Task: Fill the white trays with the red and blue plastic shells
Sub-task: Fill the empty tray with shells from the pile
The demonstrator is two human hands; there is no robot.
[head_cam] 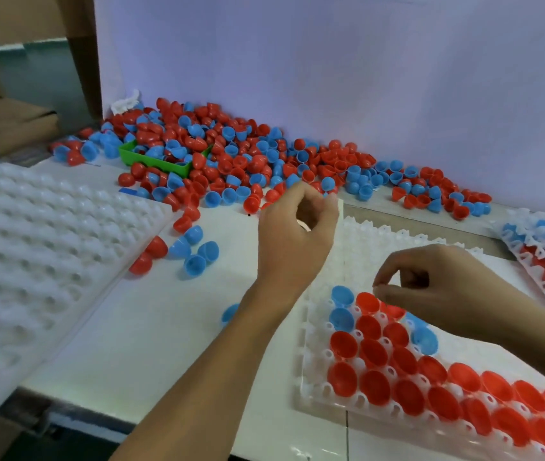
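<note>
While both curled hands blur, left hand [294, 227] and right hand [430, 281] grips stay unreadable.

Two bare forearms, left hand [292, 234] and right hand [430, 281], seemingly no sleeves or jewellery.

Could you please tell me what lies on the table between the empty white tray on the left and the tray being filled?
The head view shows loose shells: two red, four blue, plus one blue shell beside the left forearm.
</note>
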